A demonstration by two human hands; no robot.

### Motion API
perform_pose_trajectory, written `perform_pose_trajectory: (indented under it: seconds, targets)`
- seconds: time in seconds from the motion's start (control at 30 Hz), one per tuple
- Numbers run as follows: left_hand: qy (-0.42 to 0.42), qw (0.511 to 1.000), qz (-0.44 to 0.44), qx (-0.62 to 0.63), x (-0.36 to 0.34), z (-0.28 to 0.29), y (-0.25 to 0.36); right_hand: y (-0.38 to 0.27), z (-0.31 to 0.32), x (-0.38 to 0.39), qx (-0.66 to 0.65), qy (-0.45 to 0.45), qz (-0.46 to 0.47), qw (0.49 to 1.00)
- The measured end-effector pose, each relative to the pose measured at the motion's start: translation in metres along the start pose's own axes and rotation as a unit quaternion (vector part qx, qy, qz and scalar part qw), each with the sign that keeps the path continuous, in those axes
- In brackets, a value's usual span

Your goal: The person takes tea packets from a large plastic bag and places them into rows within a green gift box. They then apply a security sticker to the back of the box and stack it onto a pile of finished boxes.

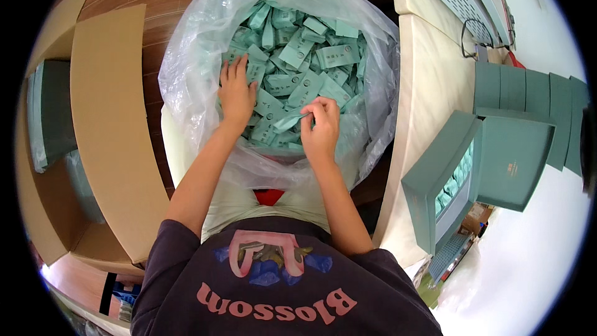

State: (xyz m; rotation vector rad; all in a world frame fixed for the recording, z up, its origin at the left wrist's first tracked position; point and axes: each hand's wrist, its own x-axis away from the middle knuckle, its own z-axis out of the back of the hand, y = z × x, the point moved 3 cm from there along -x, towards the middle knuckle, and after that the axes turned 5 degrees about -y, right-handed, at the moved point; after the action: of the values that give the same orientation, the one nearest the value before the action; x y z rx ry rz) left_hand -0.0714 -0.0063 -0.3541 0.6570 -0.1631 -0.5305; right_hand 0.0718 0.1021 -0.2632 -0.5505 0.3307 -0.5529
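Note:
A large translucent plastic bag (189,87) holds a heap of small mint-green printed packets (298,46). My left hand (235,94) rests on the packets at the bag's left side, its fingers apart and bent a little. At the lower right of the heap, my right hand (320,126) pinches one green packet (289,121) between thumb and fingers, angled over the others.
At left stands an open cardboard carton (109,130) with dark wrapped items (53,112). On the right, a cream padded surface (423,74) bears a machine (466,0), stacked green boxes (516,90) and an open green box (423,199) holding packets in rows.

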Motion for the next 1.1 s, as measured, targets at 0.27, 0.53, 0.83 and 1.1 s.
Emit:
perform_pose_trajectory:
  seconds: [0.27,0.53,0.83,1.1]
  targets:
    - [-0.056,0.971,-0.033,0.231,0.010,0.008,0.017,-0.028,0.015,0.002,0.031,-0.020,0.056,0.998]
    - [-0.214,0.844,0.020,0.492,0.074,0.044,0.076,-0.046,0.030,0.017,-0.019,0.005,0.044,0.999]
    - [-0.189,0.703,0.104,0.678,0.081,0.085,0.141,-0.076,0.103,0.034,-0.226,0.110,-0.059,0.966]
    - [-0.316,0.718,-0.148,0.602,0.106,0.140,0.246,-0.057,0.218,0.100,-0.455,0.051,-0.207,0.864]
